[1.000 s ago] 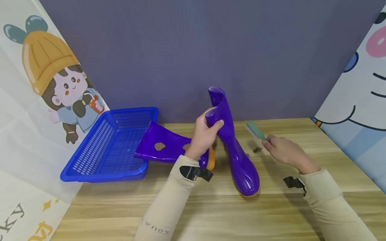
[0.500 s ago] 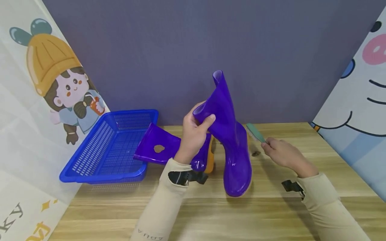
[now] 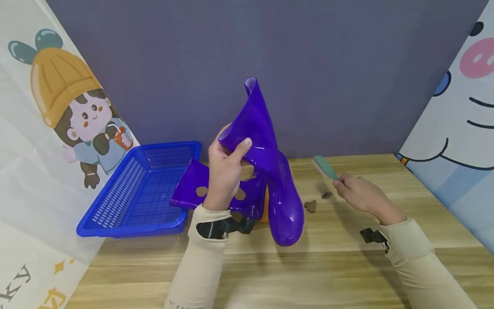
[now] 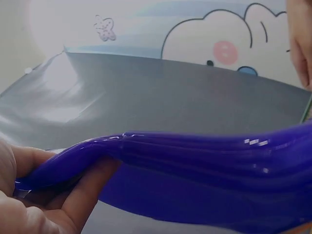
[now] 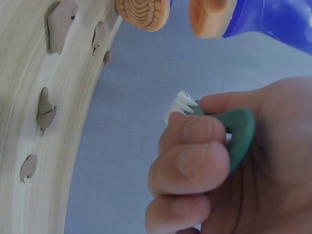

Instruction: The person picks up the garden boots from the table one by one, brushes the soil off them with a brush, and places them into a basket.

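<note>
My left hand (image 3: 224, 176) pinches the top edge of a purple rain boot (image 3: 285, 214), thumb on the near side. The boot's shaft is folded where it is gripped, and its toe points toward me. In the left wrist view, fingers hold the rim of the glossy shaft (image 4: 219, 156). A second purple boot (image 3: 193, 176) lies on its side behind my left hand, with brown patches (image 3: 201, 191) on it and an orange sole partly hidden. My right hand (image 3: 364, 195) grips the handle of a green brush (image 3: 327, 168) with white bristles, apart from both boots.
A blue plastic basket (image 3: 127, 232) stands at the left, overlapped by the lying boot's shaft opening. Brown flakes (image 3: 310, 206) lie on the wooden table (image 3: 308, 274) between the held boot and the brush; several show in the right wrist view. A grey wall (image 3: 328, 77) rises behind.
My left hand has moved left and up with the boot, which has turned and now overlaps the lying one. More brown flakes are uncovered. My right hand and the brush have hardly moved.
</note>
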### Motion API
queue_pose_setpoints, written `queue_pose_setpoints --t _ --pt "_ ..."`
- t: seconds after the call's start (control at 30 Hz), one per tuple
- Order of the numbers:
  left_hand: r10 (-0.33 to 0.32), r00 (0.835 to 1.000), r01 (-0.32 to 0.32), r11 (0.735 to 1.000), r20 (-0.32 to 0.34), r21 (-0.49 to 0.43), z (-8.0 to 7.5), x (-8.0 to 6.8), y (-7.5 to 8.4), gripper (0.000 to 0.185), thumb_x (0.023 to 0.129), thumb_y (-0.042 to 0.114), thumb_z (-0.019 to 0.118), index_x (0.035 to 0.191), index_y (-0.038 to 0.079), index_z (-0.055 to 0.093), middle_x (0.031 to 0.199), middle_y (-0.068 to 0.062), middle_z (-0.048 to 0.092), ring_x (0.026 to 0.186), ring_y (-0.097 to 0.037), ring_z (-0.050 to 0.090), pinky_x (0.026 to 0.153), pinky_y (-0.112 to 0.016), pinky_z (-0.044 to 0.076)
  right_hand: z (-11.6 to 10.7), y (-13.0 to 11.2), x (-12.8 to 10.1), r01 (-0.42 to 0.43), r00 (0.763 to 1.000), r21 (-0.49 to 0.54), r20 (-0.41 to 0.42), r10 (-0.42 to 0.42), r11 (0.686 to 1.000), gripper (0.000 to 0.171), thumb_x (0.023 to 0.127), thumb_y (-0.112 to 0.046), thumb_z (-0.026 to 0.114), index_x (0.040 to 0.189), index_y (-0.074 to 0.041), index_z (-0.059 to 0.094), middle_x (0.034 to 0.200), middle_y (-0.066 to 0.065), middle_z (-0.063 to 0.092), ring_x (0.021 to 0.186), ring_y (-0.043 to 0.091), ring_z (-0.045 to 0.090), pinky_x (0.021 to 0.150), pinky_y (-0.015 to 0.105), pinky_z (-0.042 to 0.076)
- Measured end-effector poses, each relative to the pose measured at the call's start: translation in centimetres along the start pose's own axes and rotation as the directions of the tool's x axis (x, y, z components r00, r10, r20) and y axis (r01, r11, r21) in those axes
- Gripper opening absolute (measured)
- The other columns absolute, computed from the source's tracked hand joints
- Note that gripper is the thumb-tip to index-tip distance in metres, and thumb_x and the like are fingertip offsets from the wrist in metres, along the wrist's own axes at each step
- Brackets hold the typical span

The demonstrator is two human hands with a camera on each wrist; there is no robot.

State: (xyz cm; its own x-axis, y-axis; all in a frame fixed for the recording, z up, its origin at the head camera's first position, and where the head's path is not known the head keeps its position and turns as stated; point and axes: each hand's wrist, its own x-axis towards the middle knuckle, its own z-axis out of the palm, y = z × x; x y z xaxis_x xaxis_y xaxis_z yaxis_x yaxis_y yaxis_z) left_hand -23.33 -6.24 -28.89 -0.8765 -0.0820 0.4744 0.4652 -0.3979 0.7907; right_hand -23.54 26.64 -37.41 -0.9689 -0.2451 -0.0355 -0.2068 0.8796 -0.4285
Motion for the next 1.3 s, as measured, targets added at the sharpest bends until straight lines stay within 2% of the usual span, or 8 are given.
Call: queue_pose_setpoints --t 0.23,0.43,0.53,0.67,0.83,1.07,1.17,1.3 --pt "0.099 0.992 -0.101 0.995 -0.081 -0.01 -1.2 0.4 2.2 0.031 0.092 -0.01 0.063 0.12 0.004 0.063 0.091 -0.002 0.069 0.074 -0.012 0.07 0.064 -0.027 0.062 -0.3 -0.1 0.0 0.005 1.0 0.005 0.02 -0.005 1.0 0.042 0.112 -0.036 0.028 0.087 -0.009 0.049 0.068 0.002 0.045 0.055 0.015 0.035 0.051 0.03 0.031" --pt "0.094 0.987 -0.091 0.995 -0.134 0.029 -2.8 2.0 5.4 0.03 0.092 -0.01 0.064 0.114 0.01 0.065 0.087 -0.003 0.069 0.069 -0.013 0.072 0.056 -0.029 0.062 -1.0 -0.1 -0.1 -0.003 1.0 0.01 0.015 0.003 1.0 0.043 0.112 -0.037 0.028 0.088 -0.009 0.051 0.069 0.002 0.047 0.055 0.016 0.036 0.049 0.03 0.031" --pt "0.098 0.984 -0.093 0.995 -0.147 0.038 -4.2 2.8 7.5 0.029 0.091 -0.011 0.064 0.113 0.009 0.064 0.089 -0.006 0.07 0.069 -0.015 0.073 0.056 -0.031 0.062 -1.1 -0.2 -0.1 0.0 1.0 0.022 0.017 -0.001 1.0 0.044 0.112 -0.038 0.029 0.09 -0.008 0.052 0.069 0.002 0.048 0.055 0.016 0.036 0.049 0.03 0.031" --pt "0.097 0.983 -0.094 0.995 -0.153 0.028 -6.1 3.8 10.2 0.03 0.09 -0.012 0.065 0.115 0.004 0.062 0.096 -0.012 0.07 0.077 -0.022 0.075 0.061 -0.037 0.064 -0.9 -0.1 -0.1 -0.003 1.0 0.042 0.021 0.002 0.999 0.044 0.112 -0.037 0.029 0.092 -0.007 0.053 0.07 0.002 0.049 0.055 0.015 0.036 0.049 0.03 0.032" --pt "0.099 0.972 -0.09 0.995 -0.213 0.05 -8.6 5.1 13.3 0.038 0.085 -0.015 0.07 0.117 0.005 0.06 0.098 -0.013 0.068 0.075 -0.024 0.076 0.056 -0.035 0.062 -0.7 0.0 -0.3 -0.006 1.0 0.044 0.014 0.005 0.999 0.04 0.112 -0.034 0.031 0.089 -0.008 0.052 0.068 0.002 0.047 0.054 0.016 0.036 0.048 0.03 0.031" --pt "0.076 0.96 -0.075 0.997 -0.268 0.015 -13.0 7.4 16.6 0.044 0.086 -0.02 0.066 0.122 0.005 0.06 0.103 -0.014 0.067 0.073 -0.026 0.074 0.053 -0.038 0.061 -0.4 0.1 -0.4 -0.016 1.0 0.047 0.022 0.015 0.999 0.038 0.112 -0.034 0.031 0.09 -0.009 0.051 0.069 0.003 0.046 0.054 0.016 0.035 0.048 0.03 0.031" --pt "0.055 0.96 -0.04 0.997 -0.275 0.063 -14.5 8.2 17.4 0.044 0.087 -0.019 0.064 0.123 0.007 0.059 0.104 -0.012 0.068 0.074 -0.026 0.075 0.054 -0.039 0.061 -0.4 0.3 -0.5 -0.015 1.0 0.05 0.024 0.014 0.999 0.04 0.112 -0.036 0.031 0.09 -0.009 0.051 0.069 0.002 0.046 0.054 0.016 0.035 0.048 0.03 0.031" --pt "0.03 0.963 0.033 0.974 -0.27 0.226 -16.3 9.2 17.8 0.043 0.089 -0.014 0.067 0.125 0.01 0.061 0.107 -0.006 0.072 0.082 -0.02 0.076 0.056 -0.032 0.061 -0.3 0.5 -0.5 -0.007 1.0 0.054 0.029 0.006 0.999 0.042 0.112 -0.038 0.029 0.09 -0.009 0.049 0.069 0.002 0.045 0.054 0.016 0.034 0.049 0.03 0.031"
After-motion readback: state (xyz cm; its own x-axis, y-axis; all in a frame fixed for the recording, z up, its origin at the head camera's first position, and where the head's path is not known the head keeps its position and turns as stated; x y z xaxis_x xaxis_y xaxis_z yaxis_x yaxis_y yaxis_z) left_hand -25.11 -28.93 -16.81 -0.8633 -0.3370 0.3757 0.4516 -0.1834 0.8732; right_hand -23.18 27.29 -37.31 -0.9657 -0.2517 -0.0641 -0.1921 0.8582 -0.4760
